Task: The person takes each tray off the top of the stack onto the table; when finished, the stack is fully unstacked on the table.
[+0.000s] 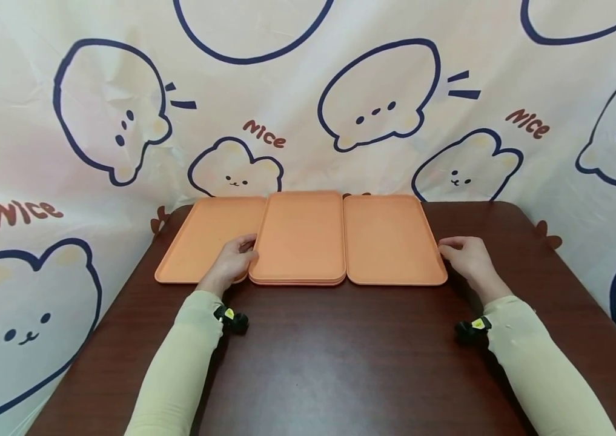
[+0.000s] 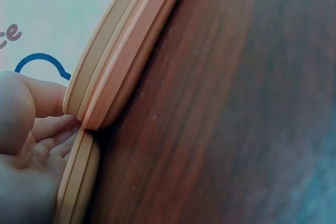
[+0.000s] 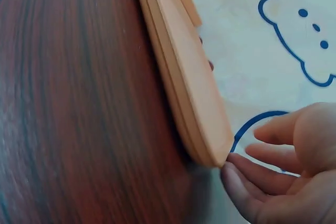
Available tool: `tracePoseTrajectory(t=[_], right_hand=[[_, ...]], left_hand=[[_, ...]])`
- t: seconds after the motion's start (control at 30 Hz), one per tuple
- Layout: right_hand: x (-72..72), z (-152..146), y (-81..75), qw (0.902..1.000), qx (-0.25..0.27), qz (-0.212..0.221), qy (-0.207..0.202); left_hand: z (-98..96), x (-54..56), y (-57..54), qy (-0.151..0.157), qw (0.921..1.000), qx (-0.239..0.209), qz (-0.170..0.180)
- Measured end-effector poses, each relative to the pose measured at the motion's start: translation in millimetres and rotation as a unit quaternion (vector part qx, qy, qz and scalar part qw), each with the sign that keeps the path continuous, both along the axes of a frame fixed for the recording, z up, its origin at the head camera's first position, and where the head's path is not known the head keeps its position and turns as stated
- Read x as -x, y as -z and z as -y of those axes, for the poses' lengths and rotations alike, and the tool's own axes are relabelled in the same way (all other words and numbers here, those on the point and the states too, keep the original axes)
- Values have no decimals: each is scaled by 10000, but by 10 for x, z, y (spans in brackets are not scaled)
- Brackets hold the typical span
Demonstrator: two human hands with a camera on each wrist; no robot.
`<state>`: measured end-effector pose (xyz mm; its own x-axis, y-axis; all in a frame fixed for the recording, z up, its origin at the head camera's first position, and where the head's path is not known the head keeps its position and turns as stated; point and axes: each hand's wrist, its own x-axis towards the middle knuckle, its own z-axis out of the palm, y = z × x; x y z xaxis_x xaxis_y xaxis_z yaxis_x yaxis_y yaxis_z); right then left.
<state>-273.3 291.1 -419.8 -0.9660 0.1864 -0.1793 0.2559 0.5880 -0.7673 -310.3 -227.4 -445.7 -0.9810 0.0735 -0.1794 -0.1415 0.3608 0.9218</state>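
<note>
Three groups of orange trays lie side by side along the table's far side. My left hand (image 1: 235, 257) reaches over the left tray (image 1: 212, 227). Its thumb and fingertips touch the left edge of the middle trays (image 1: 302, 236), which are stacked. In the left wrist view the thumb meets the rims of this stack (image 2: 123, 51), with the other fingers partly hidden behind. Beside the right tray (image 1: 389, 239), my right hand (image 1: 467, 257) touches the outer edge. The right wrist view has its fingertips against the tray corner (image 3: 202, 129), the thumb apart from it.
The dark wooden table (image 1: 335, 363) stretches from the trays toward me. Behind and at both sides hangs a pale cloth (image 1: 297, 103) printed with bear outlines. A small black device (image 1: 231, 320) sits at the left wrist, another (image 1: 471, 331) at the right.
</note>
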Motion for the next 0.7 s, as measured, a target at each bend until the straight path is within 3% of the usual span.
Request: tracePoseTrajectory(t=[0.2,0.43,0.7], right_hand=[[-47,242,-129,9983,213,-543,23],[24,624,-132,9855,1182,-944,-765],[155,1017,-48,9763,1677,-801,-1109]], left_hand=[[-7,11,16,10,10000,-35,-52],[1,8,25,-22,10000,-35,-36],[-5,0,9,-12,9999,-92,-102]])
